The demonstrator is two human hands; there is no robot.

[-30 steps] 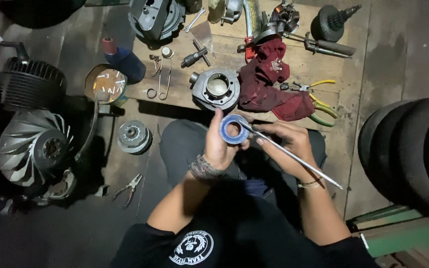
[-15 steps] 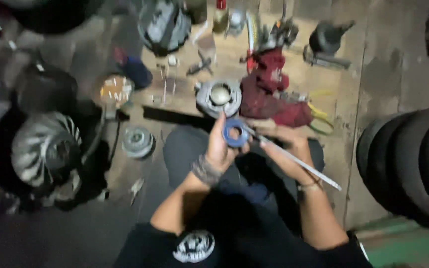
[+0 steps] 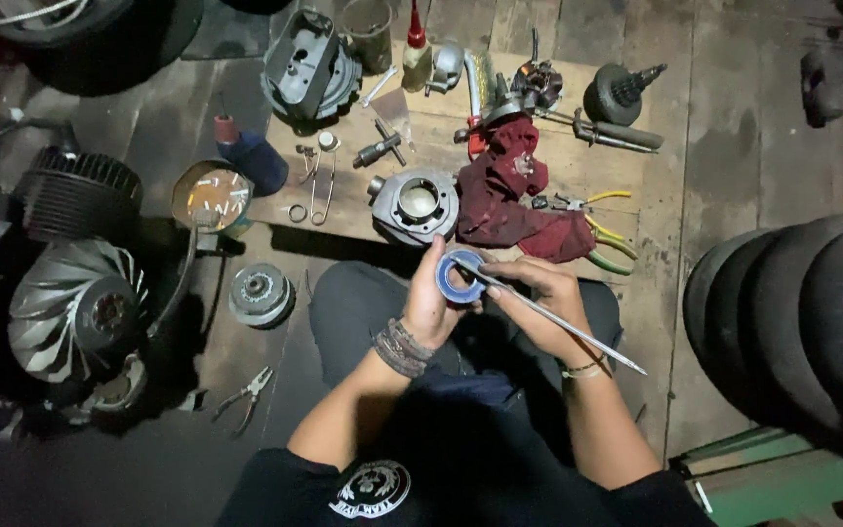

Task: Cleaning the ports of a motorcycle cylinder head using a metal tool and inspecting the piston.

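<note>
My left hand (image 3: 431,303) holds a blue ring-shaped roll of tape (image 3: 461,276) up in front of me, over my lap. My right hand (image 3: 539,298) grips a long thin metal rod (image 3: 563,322) whose tip rests at the roll's rim and whose other end points down to the right. Just beyond the roll, a grey engine cylinder (image 3: 414,205) lies on a wooden board (image 3: 343,200), and a dark red rag (image 3: 519,200) lies to its right.
Yellow-handled pliers (image 3: 602,239), screwdrivers, an oil bottle (image 3: 418,54) and engine parts crowd the board. A fan wheel (image 3: 75,307), finned cylinder (image 3: 75,195), small round part (image 3: 259,296) and pliers (image 3: 243,395) lie at left. Tyres (image 3: 802,322) stack at right.
The view swung left and back again. Both hands stay together at the blue roll with the rod; the roll sits slightly lower over my lap.
</note>
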